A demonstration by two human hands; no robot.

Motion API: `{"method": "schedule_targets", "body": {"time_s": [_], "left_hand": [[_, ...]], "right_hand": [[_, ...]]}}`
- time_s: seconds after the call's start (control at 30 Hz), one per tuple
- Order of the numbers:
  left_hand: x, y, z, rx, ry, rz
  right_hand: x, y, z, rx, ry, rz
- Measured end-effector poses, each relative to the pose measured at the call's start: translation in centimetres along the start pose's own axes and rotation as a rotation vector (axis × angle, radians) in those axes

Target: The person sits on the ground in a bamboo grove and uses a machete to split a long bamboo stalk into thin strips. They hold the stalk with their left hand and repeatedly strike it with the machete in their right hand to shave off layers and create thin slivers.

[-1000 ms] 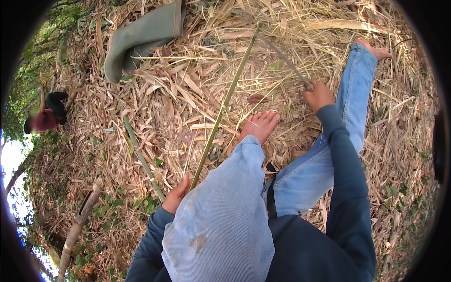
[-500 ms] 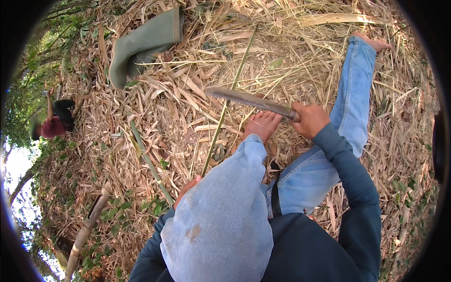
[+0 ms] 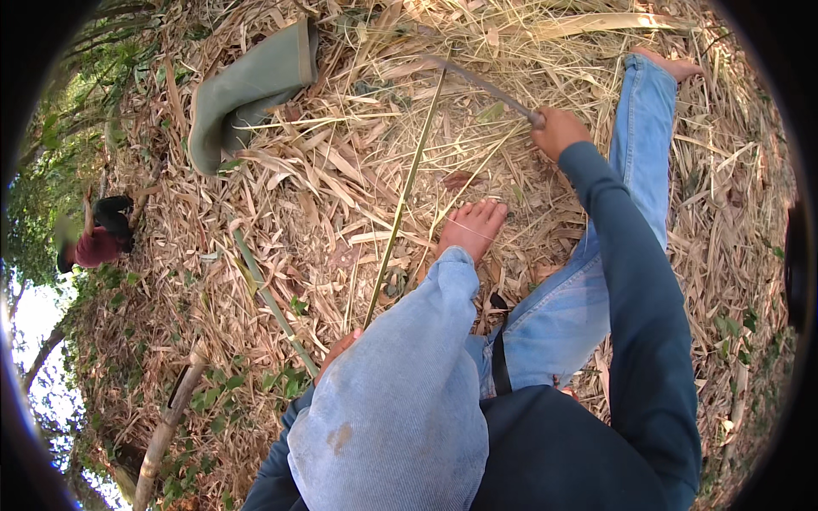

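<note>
With the right hand (image 3: pixel 561 133) wrapped around the knife (image 3: pixel 494 88) in the upper centre and the left hand (image 3: pixel 339 348), lower left of centre, too hidden to tell its grip, the strip (image 3: pixel 408 187) slanting through mid-frame probably wants light strokes clear of the foot (image 3: pixel 472 228)

- Upper L of you: two green rubber boots (image 3: pixel 256 85), lying on their sides, one partly behind the other.
- Far L: another person (image 3: pixel 98 247), small in view — dk red top, dk trousers, rest too blurred to tell.
- Lower L: a pale brown log (image 3: pixel 166 434) w/ a dk slot nr its upper end, slanting across your view.
- Just R of that: low green plants (image 3: pixel 217 396).
- L edge: leafy trees (image 3: pixel 38 221) & bright sky (image 3: pixel 34 315) below them.
- Top, R of ctr: a long pale husk (image 3: pixel 588 27), lying flat.
- All round you — dry leaf litter (image 3: pixel 699 341).
</note>
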State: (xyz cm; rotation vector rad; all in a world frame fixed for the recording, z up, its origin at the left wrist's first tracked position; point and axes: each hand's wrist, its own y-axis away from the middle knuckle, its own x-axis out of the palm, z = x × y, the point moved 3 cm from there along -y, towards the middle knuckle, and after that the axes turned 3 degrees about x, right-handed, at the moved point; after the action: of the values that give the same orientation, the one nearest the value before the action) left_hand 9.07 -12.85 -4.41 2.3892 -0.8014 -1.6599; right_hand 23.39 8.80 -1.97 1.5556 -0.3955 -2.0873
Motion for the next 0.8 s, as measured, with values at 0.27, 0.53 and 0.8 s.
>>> {"method": "schedule_targets", "body": {"time_s": [0.27,0.53,0.8], "left_hand": [[1.0,0.7,0.3,-0.013,-0.014,-0.051],[2.8,2.0,2.7,0.077,-0.271,-0.154],[-2.5,0.6,-0.8,0.062,0.011,0.075]], "right_hand": [[2.1,10.5,4.1,-0.327,-0.128,0.129],[4.0,18.0,6.5,-0.476,-0.134,0.031],[3.6,16.8,3.0,-0.506,0.011,0.049]]}}
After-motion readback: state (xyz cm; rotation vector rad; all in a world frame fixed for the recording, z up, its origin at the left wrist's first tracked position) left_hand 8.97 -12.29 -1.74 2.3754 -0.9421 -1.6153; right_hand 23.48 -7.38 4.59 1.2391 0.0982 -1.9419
